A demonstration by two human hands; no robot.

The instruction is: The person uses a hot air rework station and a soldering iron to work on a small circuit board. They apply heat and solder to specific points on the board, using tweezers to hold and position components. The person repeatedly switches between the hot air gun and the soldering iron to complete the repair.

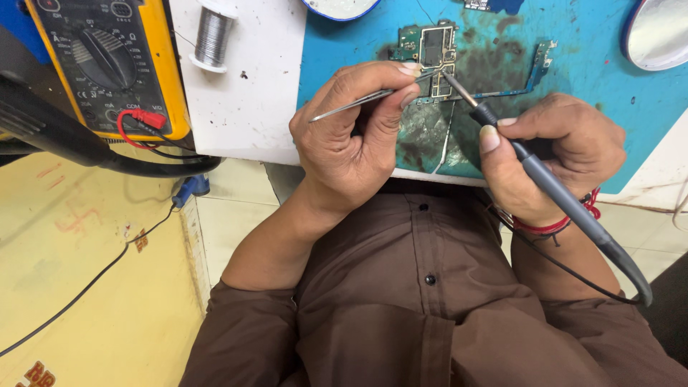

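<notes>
A small green circuit board (pixel 428 49) lies on a stained blue work mat (pixel 588 79). My left hand (pixel 351 140) pinches thin metal tweezers (pixel 351 105), whose tips reach the board's lower edge. My right hand (pixel 552 154) grips a grey soldering iron (pixel 552 183) like a pen. Its metal tip (pixel 453 84) touches the board beside the tweezer tips. The iron's cable runs off past my right wrist, which wears red thread.
A yellow multimeter (pixel 107 61) with a red lead plugged in stands at the left. A spool of solder wire (pixel 213 36) rests on the white bench top (pixel 244 107). A round mirror-like disc (pixel 656 32) sits at the top right. Black cables trail over the yellow floor.
</notes>
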